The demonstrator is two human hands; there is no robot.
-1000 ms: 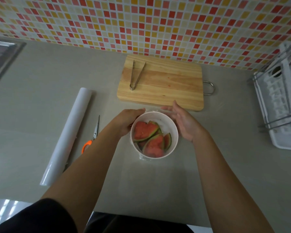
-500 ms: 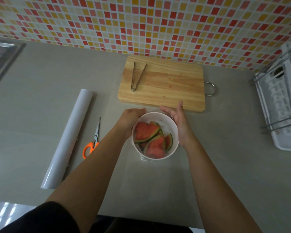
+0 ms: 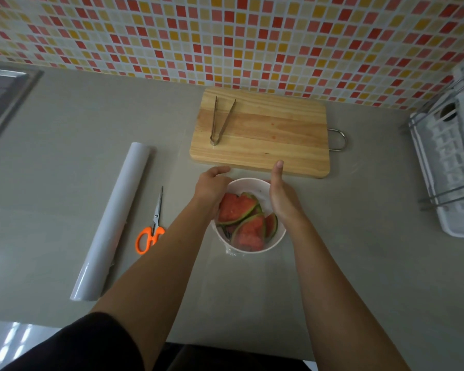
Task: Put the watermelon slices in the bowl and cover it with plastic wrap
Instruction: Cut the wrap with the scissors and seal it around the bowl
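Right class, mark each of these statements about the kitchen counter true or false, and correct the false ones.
1. The watermelon slices lie in the white bowl. True.
2. The tongs lie on the counter beside the scissors. False: they lie on the wooden cutting board.
3. The scissors have orange handles. True.
4. The plastic wrap roll stands upright. False: it lies flat, left of the scissors.
5. Both the left hand and the right hand are at the bowl. True.
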